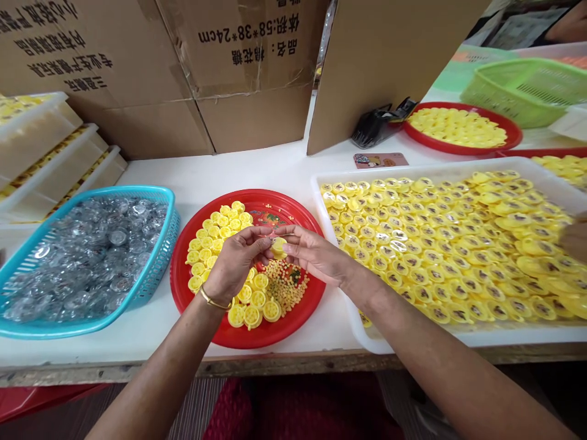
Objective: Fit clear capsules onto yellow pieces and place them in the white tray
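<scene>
Over a round red tray (192,208), both my hands meet around a small yellow plastic cup (279,247). My left hand (241,256), with a gold bangle at the wrist, pinches it from the left. From the right, the fingers of my right hand (312,250) close on the same cup. On the tray, several similar yellow cups (252,316) stand at the left and front. Small pale yellow beads (287,284) lie loose at the right of the tray, partly beneath my hands. My fingers hide part of the held cup.
A blue basket (172,214) of clear plastic lids (117,237) stands left. On the right, a white tray (367,339) holds rows of yellow pieces with dark prints (415,276); another person's blurred hand (575,238) is at its edge. Cardboard boxes (257,122) rise behind.
</scene>
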`<state>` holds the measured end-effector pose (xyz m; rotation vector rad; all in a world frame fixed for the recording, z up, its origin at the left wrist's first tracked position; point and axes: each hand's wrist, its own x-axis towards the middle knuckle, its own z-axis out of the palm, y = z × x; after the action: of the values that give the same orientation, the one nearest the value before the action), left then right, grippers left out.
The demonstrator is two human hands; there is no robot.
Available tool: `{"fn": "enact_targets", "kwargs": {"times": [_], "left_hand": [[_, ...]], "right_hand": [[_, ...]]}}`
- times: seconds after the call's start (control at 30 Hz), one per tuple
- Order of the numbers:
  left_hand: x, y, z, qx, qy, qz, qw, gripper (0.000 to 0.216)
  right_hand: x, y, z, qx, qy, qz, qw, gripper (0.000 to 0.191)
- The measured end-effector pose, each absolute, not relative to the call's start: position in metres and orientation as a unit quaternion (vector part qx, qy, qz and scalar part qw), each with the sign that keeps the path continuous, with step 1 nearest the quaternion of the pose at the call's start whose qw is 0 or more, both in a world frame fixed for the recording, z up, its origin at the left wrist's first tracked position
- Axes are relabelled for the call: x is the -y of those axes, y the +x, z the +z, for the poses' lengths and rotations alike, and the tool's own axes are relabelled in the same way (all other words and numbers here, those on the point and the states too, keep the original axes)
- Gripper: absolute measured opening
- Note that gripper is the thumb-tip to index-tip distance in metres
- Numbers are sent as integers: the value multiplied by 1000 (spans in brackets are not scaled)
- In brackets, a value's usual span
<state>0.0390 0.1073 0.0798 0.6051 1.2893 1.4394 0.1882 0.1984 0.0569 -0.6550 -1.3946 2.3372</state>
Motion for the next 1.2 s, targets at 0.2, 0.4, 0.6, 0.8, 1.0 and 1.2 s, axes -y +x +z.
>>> {"fn": "enact_targets", "kwargs": {"times": [0.2,0.4,0.6,0.8,1.0,1.2], "left_hand": [[-110,41,84,-543,244,613,519,24],[-112,44,86,-558,244,619,495,31],[-117,53,86,-571,216,640,467,28],[-117,65,80,-611,228,631,420,23],[-113,65,78,-701,409,513,281,20],[-108,56,84,-692,533,443,203,29]], "right_hand": [[-199,187,57,488,-234,820,187,22],[-199,187,59,481,-210,829,192,21],[-198,185,61,480,-212,827,201,23],[-200,186,58,478,-217,830,189,25],[-200,185,58,449,-257,831,204,16],[-200,185,63,434,-252,841,203,16]]}}
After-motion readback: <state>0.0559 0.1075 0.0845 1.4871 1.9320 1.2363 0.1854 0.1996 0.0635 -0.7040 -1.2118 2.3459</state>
